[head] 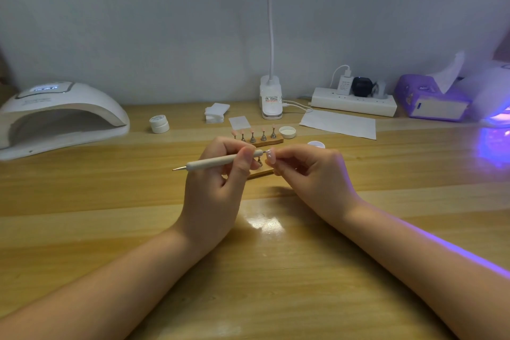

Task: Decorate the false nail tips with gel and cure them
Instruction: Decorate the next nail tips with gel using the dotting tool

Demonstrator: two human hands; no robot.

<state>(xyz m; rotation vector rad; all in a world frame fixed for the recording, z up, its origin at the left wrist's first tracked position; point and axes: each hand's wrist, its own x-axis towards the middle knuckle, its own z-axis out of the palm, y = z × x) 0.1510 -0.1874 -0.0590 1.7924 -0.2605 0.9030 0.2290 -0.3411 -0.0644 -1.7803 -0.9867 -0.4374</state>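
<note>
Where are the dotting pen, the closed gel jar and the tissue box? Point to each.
dotting pen (218, 161): head view, middle of its pale shaft, left of the fingers.
gel jar (159, 124): head view, white side wall under the lid.
tissue box (433, 103): head view, purple front face.

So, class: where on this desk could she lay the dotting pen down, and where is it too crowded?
Free: bare wood between the white lamp and the left hand, and the desk between her forearms. Crowded: around the nail stand and open jar.
</note>
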